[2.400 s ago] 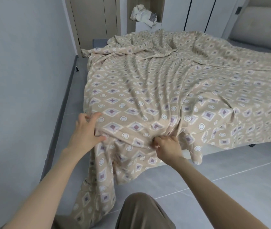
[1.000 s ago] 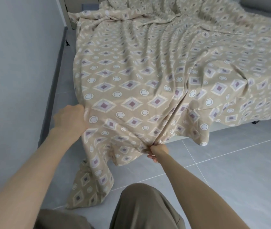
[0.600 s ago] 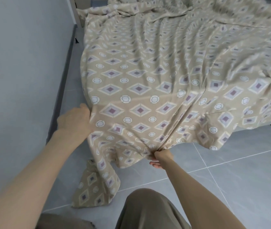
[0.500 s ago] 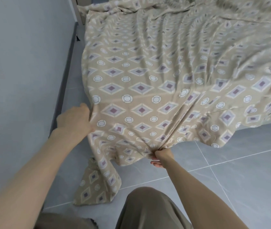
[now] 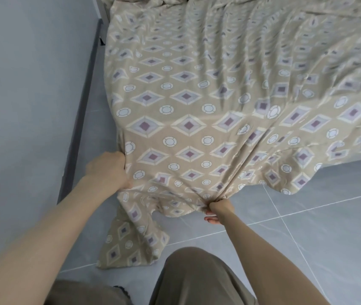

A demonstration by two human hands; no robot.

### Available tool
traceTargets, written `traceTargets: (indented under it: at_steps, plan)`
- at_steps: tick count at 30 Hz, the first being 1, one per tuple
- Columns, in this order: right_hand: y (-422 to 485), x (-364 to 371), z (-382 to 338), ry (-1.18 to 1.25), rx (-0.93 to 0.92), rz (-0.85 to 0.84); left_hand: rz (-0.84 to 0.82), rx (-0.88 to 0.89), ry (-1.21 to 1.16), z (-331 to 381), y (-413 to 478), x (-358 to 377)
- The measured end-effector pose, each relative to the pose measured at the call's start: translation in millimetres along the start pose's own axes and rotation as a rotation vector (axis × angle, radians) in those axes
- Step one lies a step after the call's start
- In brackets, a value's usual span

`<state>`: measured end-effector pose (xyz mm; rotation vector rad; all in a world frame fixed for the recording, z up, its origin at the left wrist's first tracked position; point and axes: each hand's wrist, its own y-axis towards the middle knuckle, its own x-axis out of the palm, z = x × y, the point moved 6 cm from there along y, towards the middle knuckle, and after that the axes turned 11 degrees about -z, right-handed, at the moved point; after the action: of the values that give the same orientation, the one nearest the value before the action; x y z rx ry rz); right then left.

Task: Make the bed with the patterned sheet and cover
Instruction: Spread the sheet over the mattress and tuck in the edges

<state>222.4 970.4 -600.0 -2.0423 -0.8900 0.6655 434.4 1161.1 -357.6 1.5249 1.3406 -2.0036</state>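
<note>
A beige patterned sheet (image 5: 197,102) with purple diamonds and white circles lies spread over the bed and hangs off its near end. My left hand (image 5: 109,168) grips the sheet at the bed's near left corner. My right hand (image 5: 218,209) is closed on a bunched fold of the sheet's lower edge, low in front of the bed. The cloth between my hands is pulled taut, with folds running up to the right. One corner of the sheet (image 5: 131,243) trails on the floor.
A grey wall (image 5: 25,95) with a dark baseboard (image 5: 80,119) runs close along the bed's left side, leaving a narrow strip of floor. Grey floor tiles (image 5: 307,238) stretch in front and to the right. My knee (image 5: 195,274) in olive trousers is at the bottom.
Both hands kept their grip and drew the sheet toward me and down over the bed's end. The cloth between them grew flatter, and my view dropped closer to the corner.
</note>
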Motion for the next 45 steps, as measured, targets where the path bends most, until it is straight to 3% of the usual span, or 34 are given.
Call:
traceTargets:
  at_steps: [7, 11, 14, 18, 23, 26, 33, 39, 45]
  plan:
    - [-0.5, -1.9, 0.2, 0.045, -0.023, 0.004, -0.055, 0.023, -0.053, 0.2, 2.2, 2.5]
    - [-22.4, 15.9, 0.0, 0.115, 0.022, -0.134, -0.095, 0.047, -0.124, -2.1, -6.2, -16.0]
    - [-48.3, 22.1, -16.9, -0.073, 0.032, -0.27, 0.044, 0.077, -0.244, -3.9, -22.1, -42.4]
    - [-78.1, 22.4, -61.9, -0.424, -0.131, -0.3, 0.283, 0.122, -0.387, -11.7, -43.7, -68.8]
    - [-113.4, 46.7, -114.7, -0.643, -0.396, -0.299, 0.346, 0.213, -0.502, -13.4, -45.9, -73.8]
    - [-128.2, 69.1, -130.8, -0.739, -0.543, -0.227, 0.364, 0.253, -0.494, -11.2, -46.3, -76.8]
    - [-147.0, 93.8, -158.7, -0.846, -0.703, 0.149, 0.403, 0.265, -0.357, -6.2, -47.6, -82.0]
    - [-160.7, 113.4, -165.4, -1.039, -0.866, 0.235, 0.414, 0.273, -0.325, -6.7, -46.5, -82.2]
    - [-163.1, 116.6, -166.7, -1.135, -0.852, 0.22, 0.414, 0.268, -0.327, -8.0, -44.6, -77.1]
